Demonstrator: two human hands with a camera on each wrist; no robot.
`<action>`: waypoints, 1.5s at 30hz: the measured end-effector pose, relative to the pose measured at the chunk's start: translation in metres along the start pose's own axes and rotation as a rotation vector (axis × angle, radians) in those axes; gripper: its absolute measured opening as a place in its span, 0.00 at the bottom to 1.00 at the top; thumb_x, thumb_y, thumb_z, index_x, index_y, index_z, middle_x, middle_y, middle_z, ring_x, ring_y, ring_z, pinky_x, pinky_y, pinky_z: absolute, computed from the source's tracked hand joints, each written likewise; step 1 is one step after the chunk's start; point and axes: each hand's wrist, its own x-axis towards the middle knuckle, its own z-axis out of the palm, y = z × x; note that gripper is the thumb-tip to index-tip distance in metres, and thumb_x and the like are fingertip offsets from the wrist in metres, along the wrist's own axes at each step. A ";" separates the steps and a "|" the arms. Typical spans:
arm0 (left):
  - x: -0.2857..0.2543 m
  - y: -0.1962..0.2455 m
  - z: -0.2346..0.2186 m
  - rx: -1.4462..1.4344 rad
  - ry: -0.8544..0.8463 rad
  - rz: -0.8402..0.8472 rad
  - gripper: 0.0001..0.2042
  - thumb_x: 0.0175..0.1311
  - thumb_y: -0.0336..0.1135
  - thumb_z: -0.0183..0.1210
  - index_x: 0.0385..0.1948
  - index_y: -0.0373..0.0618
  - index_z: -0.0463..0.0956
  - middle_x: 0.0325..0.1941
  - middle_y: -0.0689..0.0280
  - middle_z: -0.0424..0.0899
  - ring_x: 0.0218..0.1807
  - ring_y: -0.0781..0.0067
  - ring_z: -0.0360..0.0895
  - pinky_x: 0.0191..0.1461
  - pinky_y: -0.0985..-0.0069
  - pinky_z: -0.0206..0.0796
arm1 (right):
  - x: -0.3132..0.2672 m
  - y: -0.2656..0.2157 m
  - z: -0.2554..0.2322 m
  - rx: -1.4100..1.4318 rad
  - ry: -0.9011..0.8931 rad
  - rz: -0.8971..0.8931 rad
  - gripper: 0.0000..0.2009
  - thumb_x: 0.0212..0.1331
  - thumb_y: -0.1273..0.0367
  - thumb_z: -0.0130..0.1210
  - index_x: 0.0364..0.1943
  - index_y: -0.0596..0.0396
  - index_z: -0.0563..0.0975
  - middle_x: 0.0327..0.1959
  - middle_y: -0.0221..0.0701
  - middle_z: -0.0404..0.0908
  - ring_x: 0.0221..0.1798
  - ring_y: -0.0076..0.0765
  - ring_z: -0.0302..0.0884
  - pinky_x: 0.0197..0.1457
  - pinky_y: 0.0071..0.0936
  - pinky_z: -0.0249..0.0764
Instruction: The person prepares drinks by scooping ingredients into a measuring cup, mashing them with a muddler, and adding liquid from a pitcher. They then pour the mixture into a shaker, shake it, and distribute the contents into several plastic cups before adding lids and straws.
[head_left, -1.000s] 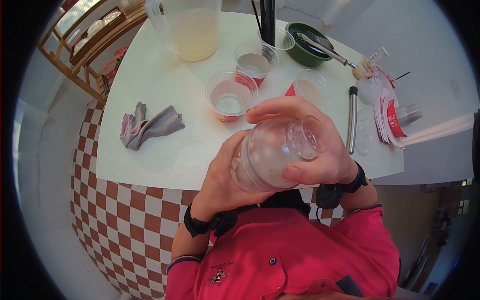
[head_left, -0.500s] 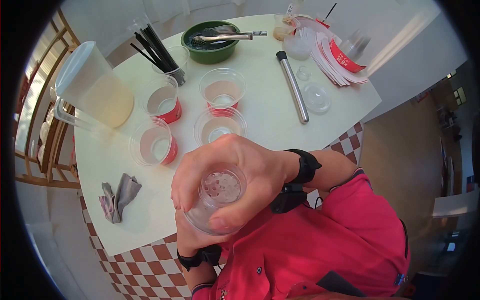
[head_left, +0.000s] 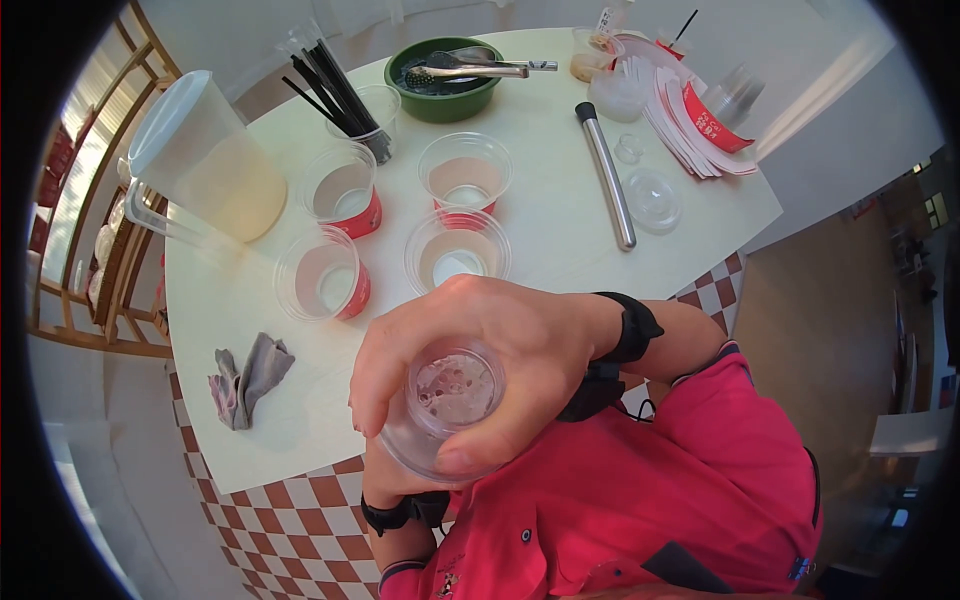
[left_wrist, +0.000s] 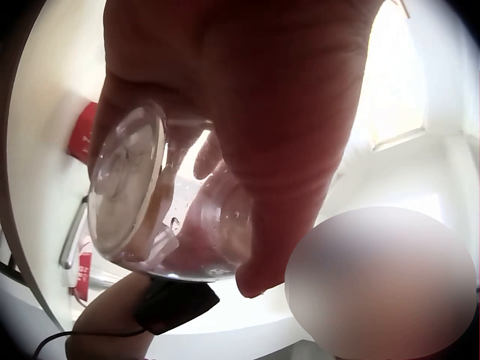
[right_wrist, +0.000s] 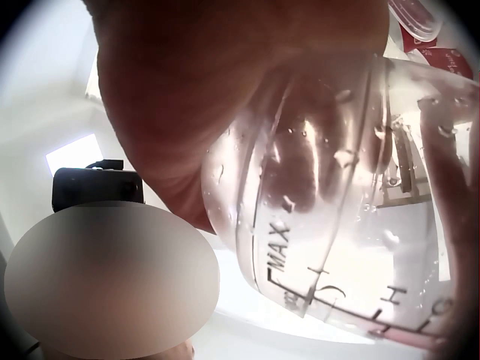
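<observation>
Both hands hold a clear plastic cocktail shaker over the table's near edge. Its narrow top, with a perforated strainer, faces the head camera. My right hand curls round the shoulder and neck, thumb on the near side. Lower down, my left hand grips the body, mostly hidden behind the shaker in the head view. In the left wrist view the left hand wraps the shaker, whose round base shows. Droplets and a MAX mark show on the wall in the right wrist view, beneath the right hand.
Several red-sleeved clear cups stand beyond the hands. A lidded pitcher, black straws and a green bowl with utensils stand behind. A muddler, dome lid and small cap lie right; a grey cloth, left.
The shaker has gone from lying tilted sideways to standing more upright, its top toward the head camera. The head view has turned, showing more of the table. Both hands keep their hold.
</observation>
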 end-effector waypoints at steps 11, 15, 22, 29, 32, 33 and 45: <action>-0.017 -0.001 0.007 0.032 0.197 0.004 0.49 0.36 0.37 0.82 0.66 0.38 0.63 0.62 0.59 0.74 0.63 0.62 0.73 0.66 0.63 0.66 | -0.010 0.027 0.006 -0.305 0.134 -0.368 0.16 0.47 0.71 0.67 0.43 0.58 0.82 0.45 0.38 0.84 0.49 0.42 0.82 0.54 0.35 0.78; -0.020 -0.005 0.006 0.055 0.305 0.023 0.49 0.37 0.38 0.82 0.66 0.37 0.63 0.62 0.59 0.74 0.62 0.62 0.73 0.66 0.63 0.66 | -0.014 0.025 0.005 -0.398 0.139 -0.303 0.27 0.47 0.66 0.69 0.53 0.61 0.77 0.54 0.40 0.81 0.53 0.42 0.80 0.59 0.35 0.74; -0.033 -0.010 0.002 0.020 0.521 0.068 0.48 0.39 0.40 0.82 0.65 0.37 0.64 0.62 0.58 0.74 0.62 0.62 0.74 0.65 0.63 0.67 | -0.076 -0.048 -0.045 -0.800 0.553 -0.205 0.29 0.55 0.62 0.71 0.60 0.56 0.76 0.53 0.35 0.83 0.55 0.31 0.80 0.58 0.32 0.75; -0.026 -0.034 -0.016 0.052 0.562 0.129 0.49 0.41 0.43 0.82 0.66 0.35 0.62 0.63 0.58 0.73 0.61 0.62 0.73 0.66 0.63 0.66 | -0.184 -0.028 -0.205 -1.575 1.050 0.483 0.18 0.55 0.61 0.66 0.47 0.55 0.83 0.46 0.44 0.84 0.51 0.46 0.81 0.56 0.36 0.75; -0.025 -0.029 -0.014 0.090 0.542 0.102 0.49 0.39 0.43 0.83 0.65 0.36 0.62 0.63 0.58 0.73 0.61 0.63 0.73 0.66 0.64 0.66 | -0.199 -0.008 -0.233 -1.630 1.063 0.495 0.16 0.52 0.61 0.68 0.42 0.53 0.85 0.45 0.45 0.83 0.50 0.51 0.80 0.57 0.40 0.74; -0.025 -0.028 -0.014 0.110 0.539 0.079 0.49 0.39 0.42 0.83 0.65 0.36 0.63 0.63 0.57 0.73 0.61 0.63 0.73 0.66 0.65 0.67 | -0.199 -0.005 -0.238 -1.631 1.051 0.522 0.15 0.52 0.61 0.68 0.40 0.53 0.85 0.45 0.45 0.83 0.50 0.51 0.80 0.57 0.40 0.74; -0.004 -0.021 -0.011 0.277 0.506 0.169 0.52 0.34 0.39 0.83 0.67 0.37 0.60 0.63 0.54 0.74 0.62 0.62 0.76 0.66 0.65 0.69 | -0.169 -0.009 -0.200 -1.417 1.069 0.264 0.09 0.55 0.67 0.67 0.37 0.55 0.86 0.50 0.41 0.83 0.51 0.46 0.81 0.52 0.33 0.76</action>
